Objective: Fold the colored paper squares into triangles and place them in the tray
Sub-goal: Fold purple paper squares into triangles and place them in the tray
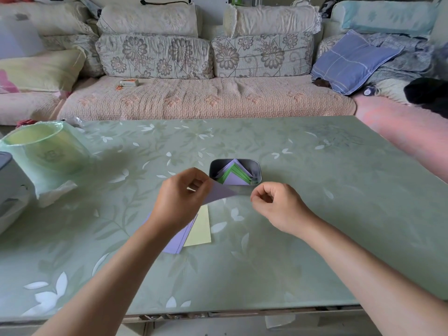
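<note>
Purple paper (218, 194): left hand (179, 202) is pinching it above the surface (327, 226), right hand (274, 204) is hovering beside it, fingers curled, gripping nothing. Tray (257, 166) just behind is holding folded triangles (234, 177); flat paper squares (200, 229) are lying underneath.

Two bare arms rise from the bottom edge of the view. The left forearm (116, 270) and the right forearm (363, 258) are uncovered along all their visible length, smooth, and narrow toward the wrists. The left hand (180, 197) and the right hand (274, 204) are bare as well. Knuckles and wrist bones stand out; the fingernails are too small to make out.
</note>
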Available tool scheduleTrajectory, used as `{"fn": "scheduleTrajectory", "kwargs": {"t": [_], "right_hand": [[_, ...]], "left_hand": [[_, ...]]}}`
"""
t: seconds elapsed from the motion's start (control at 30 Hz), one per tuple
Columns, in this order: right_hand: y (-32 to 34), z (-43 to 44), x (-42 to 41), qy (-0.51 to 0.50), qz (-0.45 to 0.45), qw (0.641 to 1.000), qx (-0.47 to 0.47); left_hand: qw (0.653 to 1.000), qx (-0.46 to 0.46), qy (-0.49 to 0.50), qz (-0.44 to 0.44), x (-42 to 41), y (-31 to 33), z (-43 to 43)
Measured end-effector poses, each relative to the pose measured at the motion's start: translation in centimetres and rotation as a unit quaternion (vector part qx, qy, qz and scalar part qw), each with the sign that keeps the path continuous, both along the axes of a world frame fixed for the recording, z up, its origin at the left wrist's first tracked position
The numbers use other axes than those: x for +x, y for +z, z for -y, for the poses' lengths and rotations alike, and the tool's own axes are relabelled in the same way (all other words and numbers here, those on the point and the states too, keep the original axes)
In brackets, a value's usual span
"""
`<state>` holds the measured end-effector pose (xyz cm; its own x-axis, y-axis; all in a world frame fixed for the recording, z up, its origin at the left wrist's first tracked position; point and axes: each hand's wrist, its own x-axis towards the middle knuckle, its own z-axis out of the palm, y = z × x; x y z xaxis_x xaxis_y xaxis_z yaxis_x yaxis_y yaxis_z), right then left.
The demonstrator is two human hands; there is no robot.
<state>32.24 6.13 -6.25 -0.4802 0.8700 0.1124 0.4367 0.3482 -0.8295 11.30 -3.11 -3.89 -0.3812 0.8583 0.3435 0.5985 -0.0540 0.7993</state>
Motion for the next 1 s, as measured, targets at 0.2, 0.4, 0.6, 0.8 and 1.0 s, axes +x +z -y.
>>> {"fn": "scheduleTrajectory", "kwargs": {"t": [0.2, 0.4, 0.6, 0.8, 1.0], "right_hand": [[0.8, 0.9, -1.5, 0.048, -0.059, 0.996, 0.043], [1.4, 0.3, -2.8, 0.009, -0.091, 0.995, 0.032], [1.4, -0.6, -3.3, 0.015, -0.012, 0.999, 0.045], [2.9, -2.9, -4.0, 0.003, 0.052, 0.996, 0.07], [4.1, -6.6, -4.5, -0.043, 0.103, 0.988, 0.11]], "left_hand": [[0.998, -0.019, -0.063, -0.025, 1.5, -0.8, -0.4], [0.996, -0.038, -0.065, -0.041, 0.4, -0.7, -0.8], [0.994, -0.066, -0.082, -0.043, -1.4, -0.5, -0.9], [0.989, -0.085, -0.08, -0.094, -2.9, -0.6, -1.8], [0.989, -0.092, -0.021, -0.117, -4.1, -1.9, -3.1]]}}
